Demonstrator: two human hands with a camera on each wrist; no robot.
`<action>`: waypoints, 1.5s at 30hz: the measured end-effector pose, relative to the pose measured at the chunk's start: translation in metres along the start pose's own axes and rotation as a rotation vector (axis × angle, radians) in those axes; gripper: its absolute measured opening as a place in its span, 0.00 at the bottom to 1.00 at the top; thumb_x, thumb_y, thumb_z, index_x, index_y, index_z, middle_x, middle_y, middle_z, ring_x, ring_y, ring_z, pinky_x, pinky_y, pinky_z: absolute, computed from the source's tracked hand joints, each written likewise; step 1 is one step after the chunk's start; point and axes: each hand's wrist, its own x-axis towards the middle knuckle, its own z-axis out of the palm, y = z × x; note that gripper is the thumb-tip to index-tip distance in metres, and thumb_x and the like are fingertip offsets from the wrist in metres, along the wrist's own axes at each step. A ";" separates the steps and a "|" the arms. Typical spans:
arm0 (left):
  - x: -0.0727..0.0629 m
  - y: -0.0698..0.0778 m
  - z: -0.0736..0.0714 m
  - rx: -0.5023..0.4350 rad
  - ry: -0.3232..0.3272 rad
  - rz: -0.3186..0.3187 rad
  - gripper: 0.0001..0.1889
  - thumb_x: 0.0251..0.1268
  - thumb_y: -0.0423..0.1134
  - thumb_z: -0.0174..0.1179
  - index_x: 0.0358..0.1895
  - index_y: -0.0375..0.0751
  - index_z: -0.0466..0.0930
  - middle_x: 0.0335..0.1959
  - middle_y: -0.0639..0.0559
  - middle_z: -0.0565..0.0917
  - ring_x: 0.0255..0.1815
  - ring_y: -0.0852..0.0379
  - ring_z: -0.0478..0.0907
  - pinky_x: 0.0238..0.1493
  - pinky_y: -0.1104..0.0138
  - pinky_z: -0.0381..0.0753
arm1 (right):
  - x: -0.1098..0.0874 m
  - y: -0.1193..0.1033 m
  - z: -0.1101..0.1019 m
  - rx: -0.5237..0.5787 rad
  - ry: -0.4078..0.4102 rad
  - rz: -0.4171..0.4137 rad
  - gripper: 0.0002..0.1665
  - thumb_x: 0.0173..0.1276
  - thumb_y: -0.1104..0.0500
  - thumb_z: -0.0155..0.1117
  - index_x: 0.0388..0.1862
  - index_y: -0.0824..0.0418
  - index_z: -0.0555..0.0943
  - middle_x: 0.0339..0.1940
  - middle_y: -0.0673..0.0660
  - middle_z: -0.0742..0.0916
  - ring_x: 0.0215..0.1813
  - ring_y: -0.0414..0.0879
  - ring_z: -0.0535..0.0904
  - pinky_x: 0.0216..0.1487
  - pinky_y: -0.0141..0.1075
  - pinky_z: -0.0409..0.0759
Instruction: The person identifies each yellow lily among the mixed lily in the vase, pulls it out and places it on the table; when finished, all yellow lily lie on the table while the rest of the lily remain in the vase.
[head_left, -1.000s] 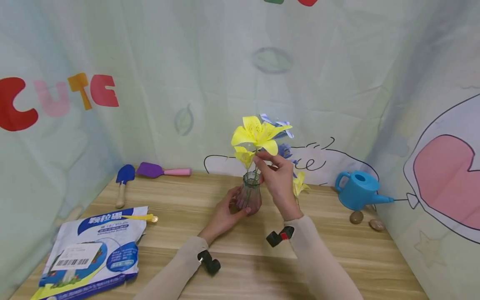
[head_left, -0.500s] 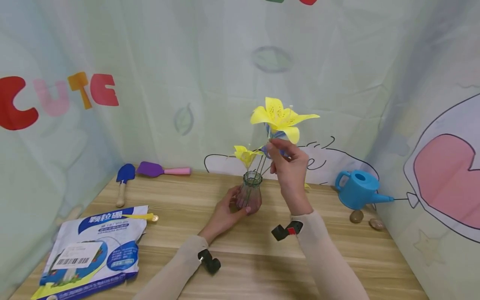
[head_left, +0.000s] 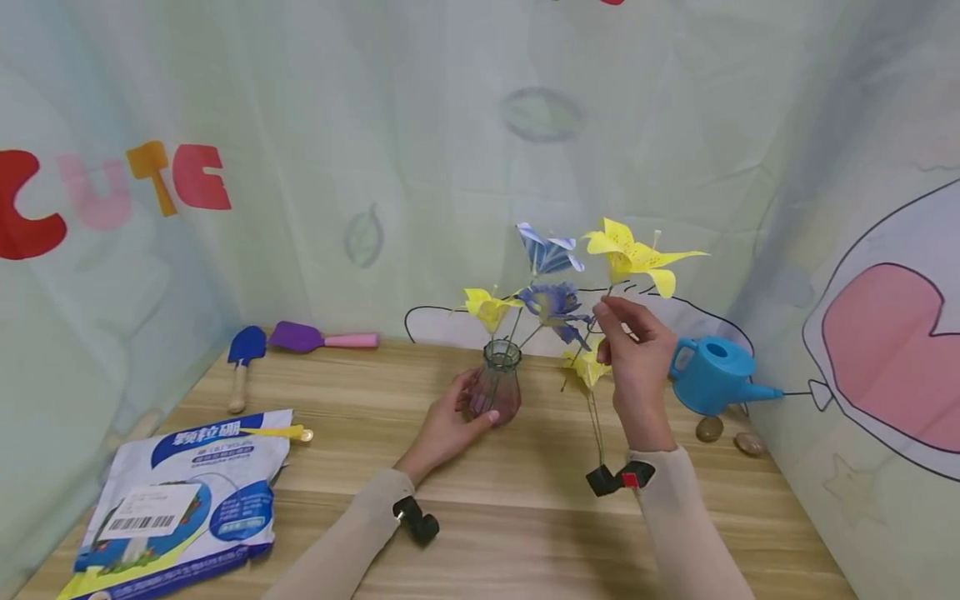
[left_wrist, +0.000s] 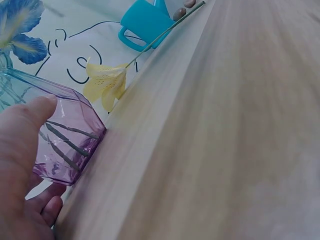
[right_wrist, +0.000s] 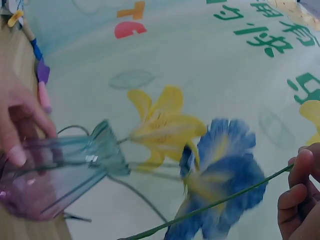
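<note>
The yellow lily (head_left: pixel 633 258) is in the air above the tabletop (head_left: pixel 480 542), between one and two o'clock from the glass vase (head_left: pixel 501 400) in the head view. Nearest, between eight and nine o'clock from the vase, lies a printed bag (head_left: pixel 187 500). The left hand (head_left: pixel 447 421) is curled round the vase, thumb on the near side, and the vase stands upright. The right hand (head_left: pixel 640 362) pinches the lily's stem (right_wrist: pixel 220 201) just under the bloom, between thumb and fingers. Handling it well, I judge, calls for a light pinch that does not bend so thin a stem, a firm hold low on the glass, and a path that spares the flowers in the vase from snagging. The lily's long axis slants: bloom toward one o'clock, stem end toward seven, close to another yellow flower (head_left: pixel 588 367) on the tabletop; whether they touch, I cannot tell. Two blue flowers (head_left: pixel 555 302) and a smaller yellow flower (head_left: pixel 487 308) fan out above the vase rim. Farther off are a blue watering can (head_left: pixel 712 379) at three o'clock, a blue trowel (head_left: pixel 246 350) near nine, and a purple shovel (head_left: pixel 298 337) between nine and ten.
</note>
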 end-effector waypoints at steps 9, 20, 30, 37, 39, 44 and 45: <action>-0.001 0.001 -0.003 -0.002 0.000 -0.017 0.43 0.67 0.47 0.76 0.83 0.49 0.64 0.76 0.37 0.79 0.69 0.38 0.83 0.70 0.45 0.83 | -0.006 0.028 -0.038 -0.203 0.060 0.248 0.21 0.75 0.47 0.74 0.60 0.56 0.88 0.42 0.43 0.90 0.22 0.38 0.77 0.28 0.25 0.81; -0.001 0.004 -0.003 -0.001 0.002 -0.017 0.43 0.67 0.48 0.76 0.82 0.50 0.64 0.74 0.36 0.80 0.69 0.38 0.83 0.71 0.45 0.82 | -0.005 0.055 -0.072 -0.397 0.050 0.416 0.22 0.77 0.47 0.70 0.62 0.56 0.87 0.40 0.42 0.87 0.26 0.38 0.78 0.30 0.27 0.80; 0.000 0.006 -0.003 0.001 -0.009 -0.022 0.43 0.68 0.47 0.75 0.82 0.50 0.64 0.74 0.35 0.80 0.67 0.38 0.83 0.70 0.45 0.83 | 0.000 0.077 -0.089 -0.477 0.020 0.480 0.20 0.77 0.53 0.71 0.61 0.61 0.87 0.39 0.45 0.87 0.23 0.39 0.78 0.27 0.28 0.78; 0.000 0.005 -0.001 -0.002 -0.014 -0.038 0.43 0.67 0.46 0.76 0.82 0.52 0.64 0.74 0.37 0.80 0.68 0.39 0.83 0.72 0.46 0.82 | 0.007 0.095 -0.098 -0.535 -0.033 0.518 0.20 0.76 0.56 0.72 0.61 0.64 0.87 0.33 0.43 0.88 0.22 0.37 0.79 0.25 0.29 0.77; 0.000 0.005 -0.001 -0.001 -0.013 -0.042 0.43 0.67 0.46 0.76 0.82 0.52 0.65 0.73 0.37 0.80 0.68 0.39 0.83 0.71 0.45 0.82 | 0.007 0.098 -0.099 -0.556 -0.047 0.528 0.20 0.76 0.56 0.72 0.61 0.65 0.87 0.34 0.44 0.88 0.23 0.38 0.79 0.26 0.30 0.77; -0.001 0.006 -0.002 -0.002 -0.013 -0.039 0.43 0.67 0.47 0.76 0.82 0.51 0.64 0.74 0.37 0.79 0.68 0.39 0.83 0.71 0.45 0.82 | 0.006 0.106 -0.103 -0.557 -0.069 0.553 0.19 0.76 0.58 0.71 0.60 0.68 0.87 0.34 0.46 0.88 0.23 0.38 0.79 0.28 0.32 0.79; -0.001 0.006 -0.002 -0.003 -0.012 -0.038 0.43 0.67 0.47 0.76 0.82 0.51 0.64 0.74 0.37 0.79 0.68 0.39 0.83 0.71 0.45 0.82 | 0.006 0.107 -0.104 -0.553 -0.075 0.557 0.19 0.76 0.58 0.71 0.60 0.68 0.87 0.33 0.46 0.88 0.23 0.38 0.79 0.28 0.32 0.78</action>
